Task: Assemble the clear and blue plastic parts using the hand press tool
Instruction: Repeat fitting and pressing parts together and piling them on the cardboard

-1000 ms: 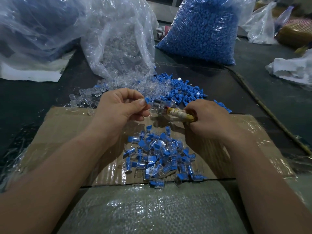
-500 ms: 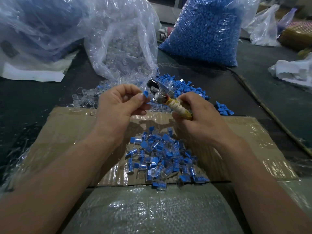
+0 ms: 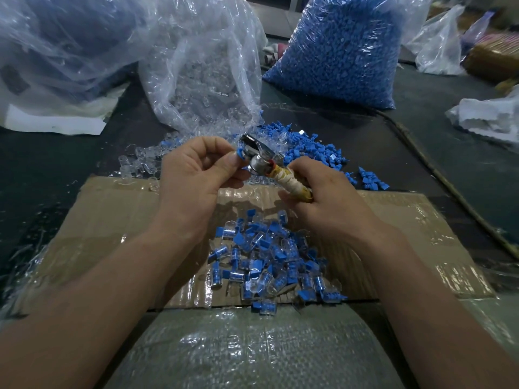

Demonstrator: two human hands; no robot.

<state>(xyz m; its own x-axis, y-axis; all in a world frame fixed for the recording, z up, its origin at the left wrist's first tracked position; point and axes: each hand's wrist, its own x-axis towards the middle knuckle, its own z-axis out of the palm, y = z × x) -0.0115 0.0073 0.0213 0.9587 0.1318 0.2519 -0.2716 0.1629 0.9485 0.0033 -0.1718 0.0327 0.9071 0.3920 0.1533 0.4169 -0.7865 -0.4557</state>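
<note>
My left hand (image 3: 196,175) pinches a small blue and clear part (image 3: 240,153) between thumb and forefinger, right against the metal jaws of the hand press tool (image 3: 259,157). Around the tool's tape-wrapped handle (image 3: 292,182) curl the fingers of my right hand (image 3: 325,200), with the jaws pointing up and left. Below both hands a heap of assembled blue and clear parts (image 3: 266,256) lies on taped cardboard (image 3: 112,220). Loose clear parts (image 3: 140,164) and loose blue parts (image 3: 317,153) are spread just beyond the hands.
A clear bag of clear parts (image 3: 202,80) gapes open behind the hands, and a full bag of blue parts (image 3: 342,49) stands at the back right. More plastic bags (image 3: 56,51) fill the far left. A stick (image 3: 438,175) runs along the dark table at right.
The tool has tilted up from lying flat, its jaws now raised toward the left hand's part. Both hands have risen slightly and drawn closer together.
</note>
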